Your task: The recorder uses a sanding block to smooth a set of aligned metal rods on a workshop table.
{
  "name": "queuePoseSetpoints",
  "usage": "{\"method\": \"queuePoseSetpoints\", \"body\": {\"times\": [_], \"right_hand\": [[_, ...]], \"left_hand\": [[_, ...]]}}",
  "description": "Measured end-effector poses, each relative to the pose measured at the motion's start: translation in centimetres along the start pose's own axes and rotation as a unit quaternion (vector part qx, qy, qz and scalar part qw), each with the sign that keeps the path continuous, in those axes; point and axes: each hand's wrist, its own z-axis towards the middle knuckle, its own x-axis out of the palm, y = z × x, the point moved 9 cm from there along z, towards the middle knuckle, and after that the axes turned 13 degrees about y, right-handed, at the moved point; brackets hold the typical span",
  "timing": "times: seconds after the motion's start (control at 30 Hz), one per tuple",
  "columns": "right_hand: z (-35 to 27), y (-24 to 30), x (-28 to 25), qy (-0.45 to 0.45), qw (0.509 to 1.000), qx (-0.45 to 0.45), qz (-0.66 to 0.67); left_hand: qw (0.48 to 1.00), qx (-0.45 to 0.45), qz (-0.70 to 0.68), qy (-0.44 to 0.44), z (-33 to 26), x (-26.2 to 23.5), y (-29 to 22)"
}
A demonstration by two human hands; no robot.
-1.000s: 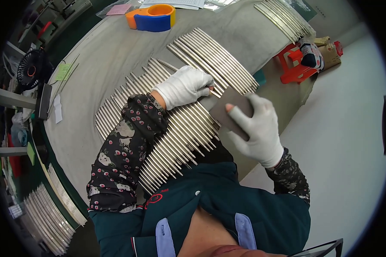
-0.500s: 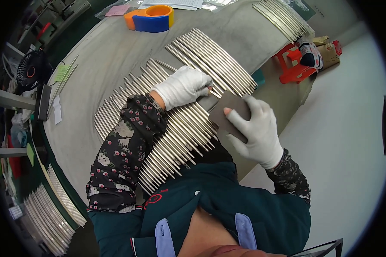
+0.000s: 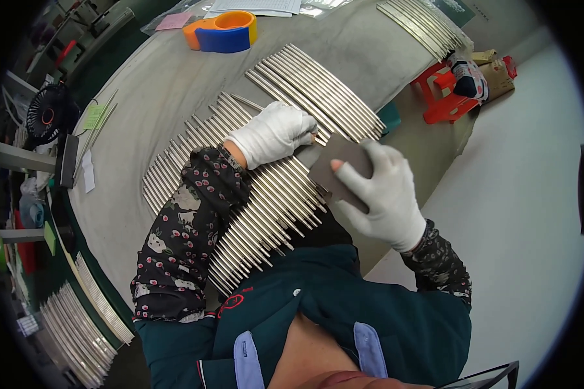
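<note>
My left hand (image 3: pixel 272 135), in a white glove with bare fingertips, is closed over a thin silvery metal rod (image 3: pixel 245 101) that slants in under it. Beneath this hand and forearm lies a wide spread of similar metal rods (image 3: pixel 266 211), side by side with uneven ends. My right hand (image 3: pixel 386 194), gloved the same way, grips a flat grey-brown block (image 3: pixel 345 170) that looks like a sanding pad, its thumb across the face. The block is just right of my left fingertips, over the rod ends. Whether it touches the held rod is hidden.
Beyond my hands lies a neat row of rods (image 3: pixel 318 91). An orange-and-blue tape dispenser (image 3: pixel 224 32) and papers (image 3: pixel 256 6) sit at the far edge. More rods (image 3: pixel 425 27) lie far right, near a red stool (image 3: pixel 444 104). A black fan (image 3: pixel 45 113) stands left.
My right hand and the block have shifted slightly left and up. My left hand keeps its grip. The table's contents appear a little farther left in view.
</note>
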Motion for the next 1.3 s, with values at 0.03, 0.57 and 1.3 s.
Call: {"method": "queuePoseSetpoints", "body": {"times": [0.03, 0.57, 1.3], "right_hand": [[0.0, 0.7, 1.4, 0.042, 0.999, -0.020, 0.003], [-4.5, -9.4, -3.1, -0.171, 0.968, 0.182, -0.018], [-4.3, -8.5, 1.0, -0.058, 0.985, 0.134, 0.088]], "left_hand": [[1.000, -0.011, -0.005, 0.004, -0.1, -0.2, 0.0], [0.990, 0.084, 0.112, -0.021, -0.6, -1.2, -2.5], [0.957, -0.121, 0.258, 0.057, 4.0, -1.6, 3.1]]}}
